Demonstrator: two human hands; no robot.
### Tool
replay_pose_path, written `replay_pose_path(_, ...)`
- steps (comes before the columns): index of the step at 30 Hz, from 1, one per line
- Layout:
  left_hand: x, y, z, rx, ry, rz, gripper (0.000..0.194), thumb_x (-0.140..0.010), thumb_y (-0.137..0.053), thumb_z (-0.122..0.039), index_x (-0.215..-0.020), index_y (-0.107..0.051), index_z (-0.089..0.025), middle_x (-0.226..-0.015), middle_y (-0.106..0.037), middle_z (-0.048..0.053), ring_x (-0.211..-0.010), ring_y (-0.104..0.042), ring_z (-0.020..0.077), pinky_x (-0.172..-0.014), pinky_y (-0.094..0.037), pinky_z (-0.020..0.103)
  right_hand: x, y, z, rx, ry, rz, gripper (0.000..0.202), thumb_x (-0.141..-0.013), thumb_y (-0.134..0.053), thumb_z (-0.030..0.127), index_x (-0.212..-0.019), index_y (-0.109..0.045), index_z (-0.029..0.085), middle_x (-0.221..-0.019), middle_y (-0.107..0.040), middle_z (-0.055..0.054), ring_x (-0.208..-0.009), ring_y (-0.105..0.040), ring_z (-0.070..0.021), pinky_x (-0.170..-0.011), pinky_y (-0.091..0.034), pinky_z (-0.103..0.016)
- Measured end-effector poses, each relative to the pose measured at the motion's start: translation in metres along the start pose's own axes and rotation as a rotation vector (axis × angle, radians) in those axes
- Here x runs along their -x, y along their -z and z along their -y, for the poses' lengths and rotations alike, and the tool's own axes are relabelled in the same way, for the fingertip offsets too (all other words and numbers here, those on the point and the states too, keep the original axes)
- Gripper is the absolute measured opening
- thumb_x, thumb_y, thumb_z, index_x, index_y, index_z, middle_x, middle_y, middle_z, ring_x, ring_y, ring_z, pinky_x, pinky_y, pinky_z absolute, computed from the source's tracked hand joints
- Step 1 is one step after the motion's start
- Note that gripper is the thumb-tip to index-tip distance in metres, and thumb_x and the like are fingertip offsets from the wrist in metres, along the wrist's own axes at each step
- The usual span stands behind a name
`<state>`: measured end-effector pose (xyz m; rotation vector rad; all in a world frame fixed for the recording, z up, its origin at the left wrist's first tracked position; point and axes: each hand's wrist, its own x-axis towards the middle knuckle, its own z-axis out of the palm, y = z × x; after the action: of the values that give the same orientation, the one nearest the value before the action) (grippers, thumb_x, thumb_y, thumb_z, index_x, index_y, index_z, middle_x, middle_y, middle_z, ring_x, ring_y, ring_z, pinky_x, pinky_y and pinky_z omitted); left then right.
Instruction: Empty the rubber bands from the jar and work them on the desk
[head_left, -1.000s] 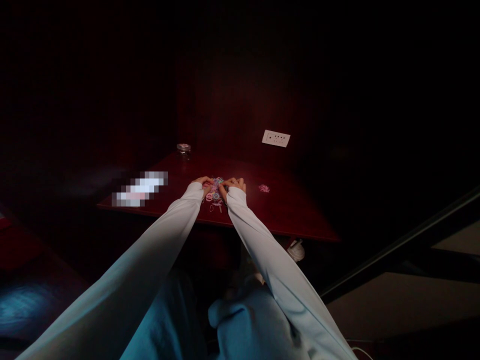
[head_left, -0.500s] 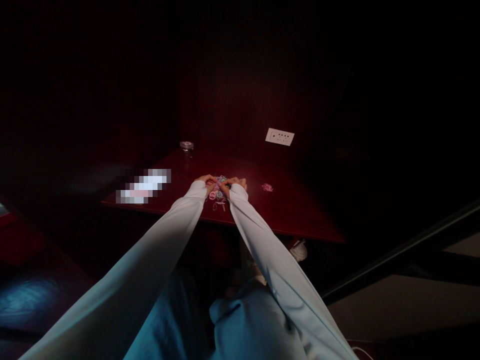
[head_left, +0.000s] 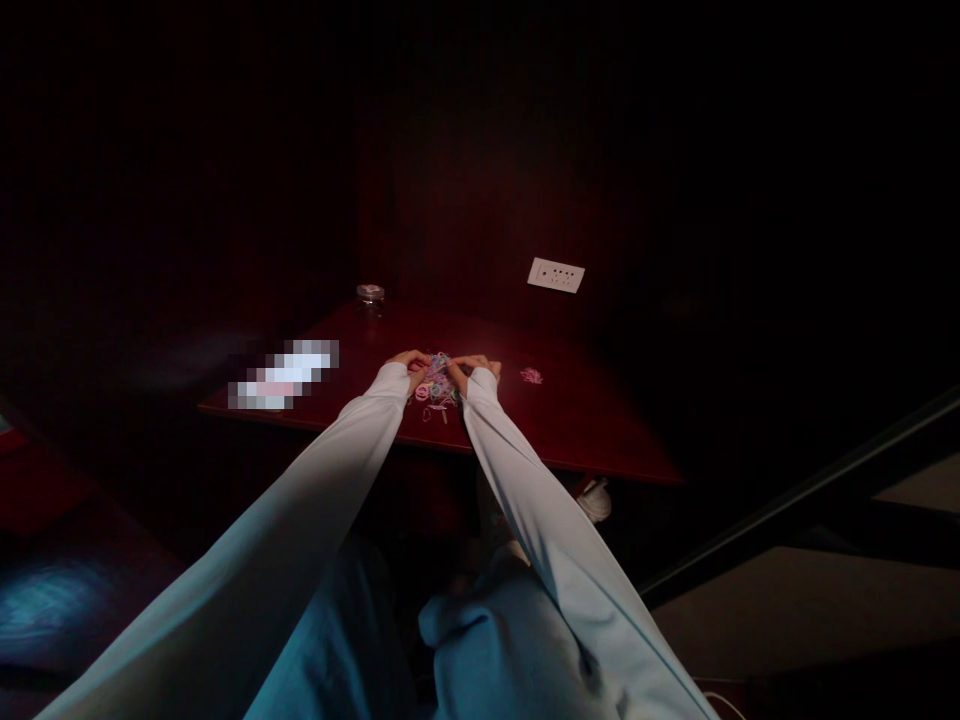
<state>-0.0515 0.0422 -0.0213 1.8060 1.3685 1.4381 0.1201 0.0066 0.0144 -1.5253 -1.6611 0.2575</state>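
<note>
A loose heap of small coloured elastic hair ties [head_left: 438,387], in pink, purple, green and white, lies near the front edge of the dark red table. My left hand [head_left: 409,364] is at the heap's left side, its fingers curled inward with thumb and forefinger close together. On the opposite side, my right hand [head_left: 475,367] also has its fingers bent in a pinch over the heap. What either pinch holds is too small to make out. A smaller pile of pink hair ties [head_left: 532,376] sits apart, to the right of my right hand.
A clear lidded jar [head_left: 370,302] stands at the table's back left. A bright blurred-out object [head_left: 289,374] lies on the left of the table [head_left: 600,420]. A white socket plate [head_left: 556,275] is on the wall behind. A white shoe [head_left: 596,500] shows under the table.
My hands have drawn slightly apart, with more of the heap showing between them. The right hand has shifted a little to the right. The view has moved slightly.
</note>
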Motion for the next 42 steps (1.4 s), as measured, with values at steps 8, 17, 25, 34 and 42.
replay_pose_path(8, 0.004, -0.001, -0.009, -0.006, 0.039, -0.047, 0.016, -0.066, -0.061, -0.016, -0.078, -0.070, -0.018, -0.083, -0.072, 0.003, -0.072, -0.064, 0.0156, -0.072, -0.054, 0.025, 0.002, 0.008, -0.007, -0.057, -0.039, -0.093, 0.027, -0.090, -0.067, 0.051, -0.086, -0.082, 0.030, -0.104, -0.070, -0.004, -0.108, -0.047, -0.0245, -0.096, -0.031, -0.037)
replay_pose_path(17, 0.004, -0.001, -0.009, 0.032, 0.022, -0.062, 0.016, -0.067, -0.062, -0.022, -0.080, -0.071, -0.020, -0.088, -0.072, 0.003, -0.076, -0.065, 0.0162, -0.075, -0.056, 0.026, -0.003, 0.035, -0.022, -0.011, -0.082, -0.308, 0.030, -0.094, -0.061, 0.050, -0.089, -0.081, 0.027, -0.106, -0.067, -0.006, -0.107, -0.044, -0.0257, -0.099, -0.029, -0.041)
replay_pose_path(25, 0.005, 0.005, -0.010, -0.044, -0.053, -0.047, 0.016, -0.071, -0.061, -0.025, -0.084, -0.071, -0.020, -0.094, -0.070, 0.005, -0.086, -0.066, 0.0199, -0.083, -0.056, 0.031, -0.013, 0.080, -0.071, 0.096, -0.270, -0.542, 0.038, -0.098, -0.051, 0.052, -0.094, -0.080, 0.027, -0.110, -0.066, -0.007, -0.109, -0.042, -0.0264, -0.096, -0.026, -0.041)
replay_pose_path(34, 0.001, 0.007, -0.004, -0.218, -0.083, -0.067, 0.014, -0.075, -0.062, -0.025, -0.084, -0.073, -0.023, -0.094, -0.072, 0.004, -0.092, -0.063, 0.0242, -0.092, -0.052, 0.038, -0.016, 0.093, -0.091, 0.198, -0.436, -0.442, 0.032, -0.095, -0.056, 0.047, -0.094, -0.081, 0.027, -0.118, -0.064, -0.008, -0.113, -0.042, -0.0292, -0.095, -0.027, -0.043)
replay_pose_path(42, 0.003, 0.007, -0.004, -0.223, -0.082, -0.069, 0.017, -0.076, -0.060, -0.026, -0.086, -0.074, -0.023, -0.093, -0.073, 0.004, -0.092, -0.062, 0.0234, -0.089, -0.051, 0.035, -0.015, 0.093, -0.092, 0.263, -0.494, -0.349, 0.028, -0.091, -0.062, 0.048, -0.096, -0.080, 0.027, -0.125, -0.062, -0.008, -0.115, -0.041, -0.0297, -0.096, -0.027, -0.041)
